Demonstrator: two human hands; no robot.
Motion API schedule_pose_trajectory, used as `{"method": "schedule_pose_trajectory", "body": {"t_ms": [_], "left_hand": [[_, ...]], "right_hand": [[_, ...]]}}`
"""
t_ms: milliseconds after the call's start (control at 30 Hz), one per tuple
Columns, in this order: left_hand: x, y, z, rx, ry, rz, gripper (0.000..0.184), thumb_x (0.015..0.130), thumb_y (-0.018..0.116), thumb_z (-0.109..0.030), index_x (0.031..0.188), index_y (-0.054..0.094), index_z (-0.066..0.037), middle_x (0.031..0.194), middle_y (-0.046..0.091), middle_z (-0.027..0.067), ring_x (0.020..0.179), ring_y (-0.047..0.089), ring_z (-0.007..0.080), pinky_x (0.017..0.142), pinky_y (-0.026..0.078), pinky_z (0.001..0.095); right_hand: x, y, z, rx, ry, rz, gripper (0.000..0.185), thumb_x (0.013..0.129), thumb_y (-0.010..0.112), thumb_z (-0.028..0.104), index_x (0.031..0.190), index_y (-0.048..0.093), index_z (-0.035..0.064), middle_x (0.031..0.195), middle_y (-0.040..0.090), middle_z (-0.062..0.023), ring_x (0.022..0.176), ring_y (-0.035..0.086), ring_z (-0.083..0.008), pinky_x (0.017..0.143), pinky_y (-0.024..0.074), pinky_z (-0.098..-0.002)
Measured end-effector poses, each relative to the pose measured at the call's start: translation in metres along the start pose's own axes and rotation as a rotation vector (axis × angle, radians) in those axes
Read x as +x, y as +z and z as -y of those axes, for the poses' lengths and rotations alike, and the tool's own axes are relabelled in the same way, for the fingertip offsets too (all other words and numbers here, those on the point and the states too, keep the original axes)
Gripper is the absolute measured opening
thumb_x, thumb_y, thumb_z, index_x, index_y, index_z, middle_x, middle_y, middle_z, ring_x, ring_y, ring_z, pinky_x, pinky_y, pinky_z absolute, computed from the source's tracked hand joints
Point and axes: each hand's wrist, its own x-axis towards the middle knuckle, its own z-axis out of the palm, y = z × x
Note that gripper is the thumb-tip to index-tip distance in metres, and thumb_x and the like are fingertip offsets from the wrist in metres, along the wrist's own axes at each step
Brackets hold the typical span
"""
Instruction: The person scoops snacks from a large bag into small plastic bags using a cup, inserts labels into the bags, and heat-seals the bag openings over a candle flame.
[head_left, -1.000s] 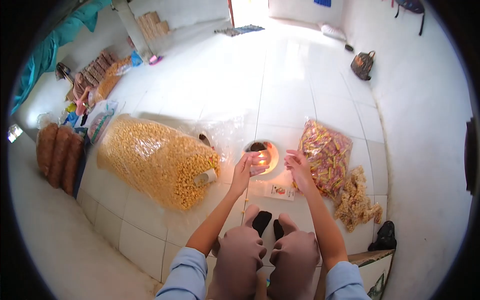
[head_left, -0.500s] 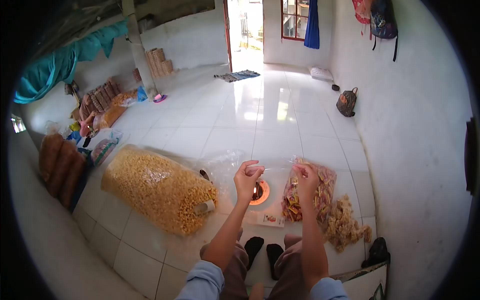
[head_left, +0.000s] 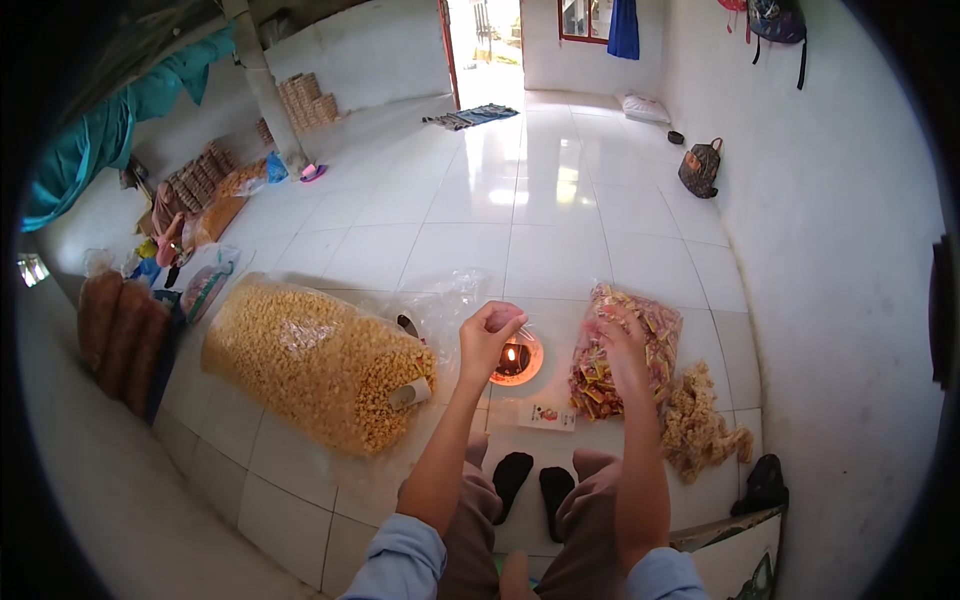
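My left hand is raised beside a burning flame, its fingers curled toward the thumb; whatever they pinch is too thin and clear to make out. The flame stands in a round dish with an orange glow. In front of the bag of small red and yellow packets is my right hand, its fingers blurred. A large clear bag of yellow puffed snacks lies open on the left, with a white scoop in its mouth. Near my feet is a white printed packet.
Tangled straw-coloured strips and a black bag lie at the right. Tall brown sacks stand far left. A person sits near stacked packs at the back left. A backpack leans by the right wall.
The view has tilted down a little since half a second ago. My right hand has gone from a pinch beside the packet bag to a blurred pose before it; my left hand stays near the flame.
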Motion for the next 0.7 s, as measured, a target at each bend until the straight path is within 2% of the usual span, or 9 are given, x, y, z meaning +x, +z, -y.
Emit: {"method": "schedule_pose_trajectory", "body": {"t_ms": [67, 167, 267, 333, 433, 533, 633, 700], "left_hand": [[-0.001, -0.001, -0.003, 0.0, -0.006, 0.015, 0.01, 0.075, 0.065, -0.004, 0.082, 0.059, 0.0, 0.071, 0.063, 0.0058, 0.064, 0.059, 0.0083, 0.058, 0.047, 0.0198], [-0.002, -0.001, -0.003, -0.016, -0.01, 0.027, 0.01, 0.076, 0.064, -0.003, 0.083, 0.059, 0.0, 0.071, 0.062, 0.0054, 0.063, 0.059, 0.0083, 0.057, 0.047, 0.0197], [-0.002, -0.001, 0.001, -0.034, -0.003, 0.019, 0.009, 0.076, 0.064, -0.003, 0.083, 0.059, 0.0, 0.071, 0.062, 0.005, 0.063, 0.059, 0.0084, 0.057, 0.047, 0.0197], [-0.001, -0.001, 0.004, -0.035, 0.004, 0.011, 0.009, 0.076, 0.064, -0.004, 0.083, 0.059, 0.0, 0.07, 0.062, 0.0048, 0.063, 0.059, 0.0084, 0.057, 0.047, 0.0197], [-0.001, -0.003, 0.006, -0.042, -0.04, 0.083, 0.01, 0.076, 0.064, -0.004, 0.084, 0.059, 0.001, 0.072, 0.062, 0.0052, 0.064, 0.059, 0.0086, 0.057, 0.047, 0.0195], [0.001, -0.005, 0.007, -0.067, -0.07, 0.121, 0.011, 0.076, 0.064, -0.004, 0.085, 0.06, 0.001, 0.074, 0.063, 0.0056, 0.065, 0.059, 0.0084, 0.058, 0.048, 0.0195], [0.002, -0.008, 0.009, -0.044, -0.016, 0.142, 0.011, 0.076, 0.064, -0.004, 0.085, 0.06, 0.001, 0.076, 0.064, 0.0059, 0.066, 0.06, 0.0084, 0.058, 0.048, 0.0191], [0.002, -0.012, 0.011, -0.036, -0.086, 0.116, 0.011, 0.076, 0.065, -0.006, 0.084, 0.061, 0.0, 0.073, 0.062, 0.0032, 0.066, 0.057, 0.0073, 0.061, 0.046, 0.0203]], "right_hand": [[-0.004, 0.0, 0.007, 0.099, 0.007, -0.015, 0.017, 0.081, 0.051, 0.002, 0.095, 0.042, 0.0001, 0.088, 0.06, -0.0172, 0.085, 0.058, -0.0201, 0.072, 0.0482, -0.0299], [-0.008, -0.004, 0.011, 0.082, 0.067, 0.108, 0.026, 0.082, 0.049, -0.001, 0.104, 0.035, 0.0002, 0.092, 0.058, -0.02, 0.086, 0.058, -0.0227, 0.077, 0.0498, -0.0319], [-0.01, -0.004, 0.009, 0.054, 0.064, 0.07, 0.016, 0.082, 0.051, -0.001, 0.095, 0.041, -0.0021, 0.09, 0.059, -0.0198, 0.084, 0.06, -0.0232, 0.077, 0.051, -0.031], [-0.007, -0.008, 0.007, -0.06, 0.126, 0.137, 0.013, 0.084, 0.053, 0.005, 0.09, 0.048, -0.0053, 0.09, 0.059, -0.0197, 0.083, 0.061, -0.0239, 0.077, 0.0514, -0.0303], [-0.009, -0.01, 0.013, -0.069, 0.213, 0.155, 0.02, 0.083, 0.055, 0.008, 0.096, 0.054, -0.0082, 0.095, 0.06, -0.0186, 0.083, 0.062, -0.0235, 0.075, 0.0506, -0.03], [-0.009, -0.013, 0.014, -0.122, 0.17, 0.215, 0.029, 0.084, 0.055, 0.009, 0.105, 0.052, -0.011, 0.097, 0.06, -0.0174, 0.083, 0.062, -0.0226, 0.074, 0.051, -0.0291], [-0.005, -0.021, 0.007, -0.156, 0.142, 0.254, 0.03, 0.083, 0.056, 0.009, 0.106, 0.052, -0.0113, 0.097, 0.06, -0.0166, 0.081, 0.062, -0.0218, 0.071, 0.0519, -0.028], [-0.003, -0.025, 0.004, -0.19, 0.124, 0.224, 0.028, 0.083, 0.057, 0.01, 0.102, 0.055, -0.0095, 0.097, 0.061, -0.0162, 0.08, 0.063, -0.0209, 0.07, 0.0517, -0.0265]]}}
